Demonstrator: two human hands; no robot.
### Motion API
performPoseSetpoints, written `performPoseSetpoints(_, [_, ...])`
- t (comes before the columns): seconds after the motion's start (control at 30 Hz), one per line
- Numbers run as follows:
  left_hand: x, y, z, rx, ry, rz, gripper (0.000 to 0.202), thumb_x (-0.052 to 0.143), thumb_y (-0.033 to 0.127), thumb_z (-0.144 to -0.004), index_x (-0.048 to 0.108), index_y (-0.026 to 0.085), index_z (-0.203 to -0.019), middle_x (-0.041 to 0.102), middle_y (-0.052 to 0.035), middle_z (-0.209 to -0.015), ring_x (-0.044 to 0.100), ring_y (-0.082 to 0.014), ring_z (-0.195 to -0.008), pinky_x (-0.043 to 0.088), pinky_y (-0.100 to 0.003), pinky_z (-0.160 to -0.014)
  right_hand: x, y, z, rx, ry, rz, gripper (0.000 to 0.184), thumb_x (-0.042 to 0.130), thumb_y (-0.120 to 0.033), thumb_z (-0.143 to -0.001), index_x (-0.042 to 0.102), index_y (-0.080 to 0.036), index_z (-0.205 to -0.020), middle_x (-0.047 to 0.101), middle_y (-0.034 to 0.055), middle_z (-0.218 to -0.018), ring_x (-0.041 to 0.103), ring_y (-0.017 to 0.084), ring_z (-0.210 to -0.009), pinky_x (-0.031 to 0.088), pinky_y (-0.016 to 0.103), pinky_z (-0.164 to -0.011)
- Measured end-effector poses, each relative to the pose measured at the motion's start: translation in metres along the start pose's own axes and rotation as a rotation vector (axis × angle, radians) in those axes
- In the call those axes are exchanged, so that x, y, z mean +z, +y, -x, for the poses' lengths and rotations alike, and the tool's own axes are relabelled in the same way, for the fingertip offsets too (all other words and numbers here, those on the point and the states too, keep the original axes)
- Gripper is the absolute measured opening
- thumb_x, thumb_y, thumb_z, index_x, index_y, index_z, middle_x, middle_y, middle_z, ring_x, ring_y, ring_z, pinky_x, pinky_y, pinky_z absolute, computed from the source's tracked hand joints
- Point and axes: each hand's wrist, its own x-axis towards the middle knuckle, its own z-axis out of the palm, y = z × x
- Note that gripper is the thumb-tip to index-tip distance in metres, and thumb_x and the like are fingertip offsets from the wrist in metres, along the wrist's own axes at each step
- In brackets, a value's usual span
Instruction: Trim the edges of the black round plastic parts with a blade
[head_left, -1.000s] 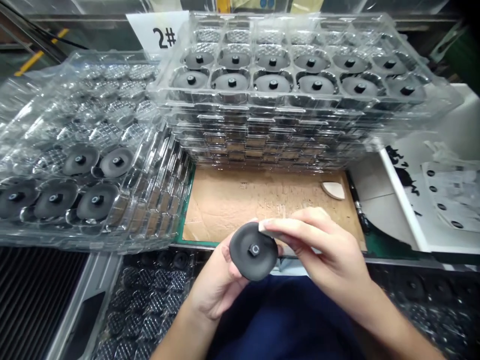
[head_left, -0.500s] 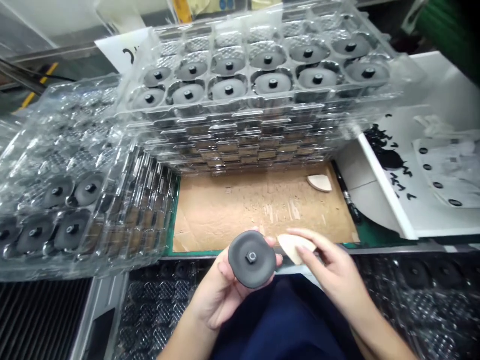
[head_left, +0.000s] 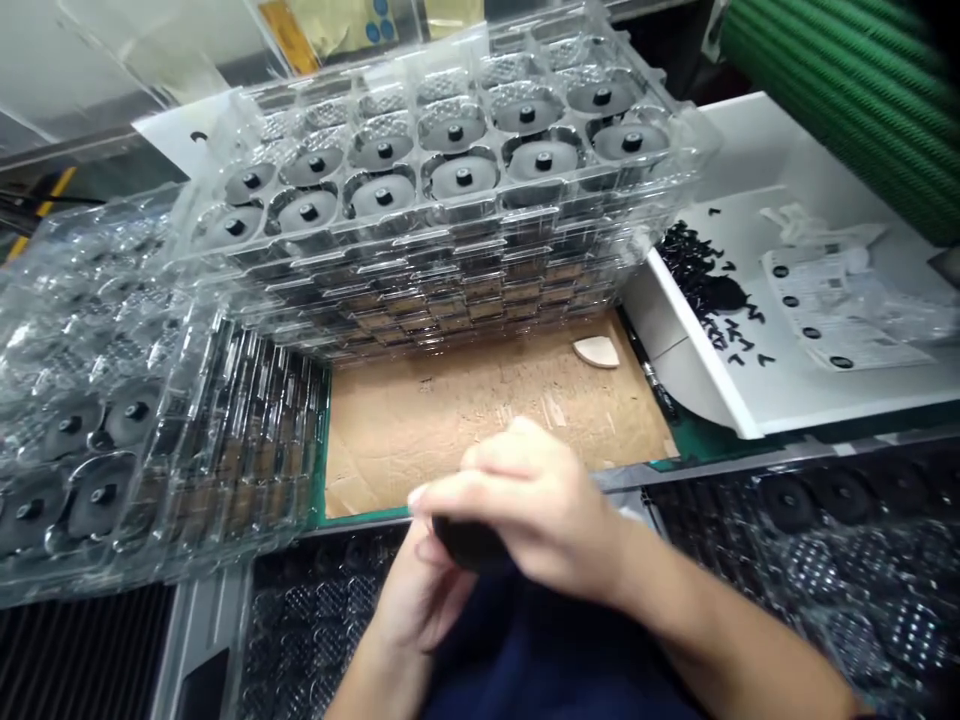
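Note:
My left hand grips a dark grey, rounded disc low in front of my body. Over the top of that disc lies my right hand, its fingers curled and slightly blurred. The cream pad it held a moment ago is hidden, apparently beneath those fingers. The disc's face and centre knob are covered by the hand. Another cream wedge-shaped pad rests on the cardboard sheet beyond my hands.
Stacked clear plastic trays holding similar discs stand behind the cardboard. A second tray stack leans at the left. At right, a white bin contains small black pieces and plastic bags. A green ribbed roll sits upper right.
My right hand has moved left onto the disc in my left hand, covering the disc's face and the cream pad. The camera view has shifted toward the right.

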Motion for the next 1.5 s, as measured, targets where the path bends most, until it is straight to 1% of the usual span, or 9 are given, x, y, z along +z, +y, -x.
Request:
performPoseSetpoints(0.2, [-0.010,0.005,0.005,0.196,-0.038,0.073,0.059,0.077,0.045,-0.058,0.063,0.032,-0.113,0.067,-0.0005,-0.119,0.067,-0.0192,-0.098,0.052,-0.024,-0.087,0.017,0.082,0.036,0.481,0.055,0.033,0.021,0.051,-0.019,-0.089,0.068,-0.024,-0.100,0.067,0.0022,-0.093,0.061,0.016,-0.081,0.046,0.030,-0.075])
performPoseSetpoints(0.3, [-0.012,0.008,0.007,0.158,-0.113,0.146,0.053,0.073,0.047,-0.063,0.064,0.030,-0.112,0.070,-0.0003,-0.113,0.067,-0.0205,-0.100,0.052,-0.024,-0.089,0.046,0.103,0.059,0.575,0.187,0.153,0.025,0.048,-0.017,-0.085,0.068,-0.018,-0.101,0.057,0.0133,-0.117,0.051,0.028,-0.106,0.039,0.049,-0.092])
performPoseSetpoints(0.4, [-0.010,0.011,0.008,0.108,-0.185,0.192,0.051,0.066,0.056,-0.064,0.067,0.029,-0.108,0.072,0.0003,-0.108,0.066,-0.0224,-0.102,0.053,-0.027,-0.089,0.064,0.095,0.067,0.622,0.307,0.225,0.032,0.045,-0.017,-0.085,0.064,-0.016,-0.111,0.043,0.0170,-0.131,0.036,0.033,-0.122,0.028,0.057,-0.100])
performPoseSetpoints(0.53, [-0.012,0.014,0.009,0.145,-0.218,0.163,0.048,0.047,0.061,-0.078,0.063,0.032,-0.113,0.072,0.0002,-0.106,0.070,-0.0199,-0.091,0.057,-0.026,-0.077,0.066,0.068,0.062,0.574,0.289,0.164,0.029,0.045,-0.019,-0.085,0.065,-0.022,-0.106,0.054,0.0096,-0.120,0.045,0.026,-0.117,0.033,0.048,-0.102])
performPoseSetpoints(0.67, [-0.026,0.012,0.007,0.542,-0.153,-0.233,0.061,0.053,0.054,-0.081,0.035,0.038,-0.137,0.065,-0.0038,-0.114,0.069,-0.0161,-0.084,0.057,-0.029,-0.075,0.067,0.057,0.061,0.601,0.274,0.070,0.026,0.048,-0.020,-0.083,0.066,-0.022,-0.100,0.057,0.0093,-0.115,0.049,0.025,-0.113,0.036,0.047,-0.099])
performPoseSetpoints(0.77, [-0.038,0.013,0.002,0.888,-0.138,-0.782,0.098,0.072,0.023,-0.073,0.006,0.040,-0.143,0.056,-0.0067,-0.122,0.059,-0.0195,-0.106,0.050,-0.039,-0.093,0.068,0.052,0.065,0.663,0.282,-0.014,0.022,0.053,-0.022,-0.081,0.067,-0.020,-0.097,0.059,0.0107,-0.111,0.052,0.027,-0.109,0.039,0.048,-0.096])
performPoseSetpoints(0.9, [-0.047,0.017,-0.004,1.057,-0.202,-1.084,0.110,0.072,0.007,-0.069,-0.005,0.031,-0.145,0.053,-0.0095,-0.120,0.054,-0.0188,-0.112,0.048,-0.038,-0.095,0.061,0.033,0.061,0.723,0.274,-0.190,0.018,0.056,-0.026,-0.083,0.065,-0.021,-0.097,0.065,0.0059,-0.089,0.060,0.019,-0.084,0.049,0.036,-0.078])
performPoseSetpoints(1.3, [-0.058,0.017,0.011,0.608,-0.148,-0.842,0.093,0.068,0.048,-0.072,0.011,0.033,-0.144,0.062,-0.0036,-0.110,0.061,-0.0199,-0.099,0.047,-0.038,-0.092,0.036,-0.005,0.012,0.821,-0.209,-0.867,0.020,0.072,-0.030,-0.075,0.070,-0.022,-0.094,0.065,0.0003,-0.077,0.057,0.013,-0.071,0.044,0.026,-0.067])
performPoseSetpoints(1.5, [-0.056,0.022,0.012,0.420,-0.025,-0.948,0.066,0.072,0.042,-0.069,0.049,0.028,-0.129,0.059,-0.0061,-0.129,0.051,-0.0239,-0.119,0.036,-0.036,-0.104,0.057,0.009,0.020,0.970,0.115,-0.896,0.026,0.082,-0.034,-0.058,0.063,-0.019,-0.069,0.057,-0.0020,-0.067,0.051,0.011,-0.064,0.041,0.024,-0.061])
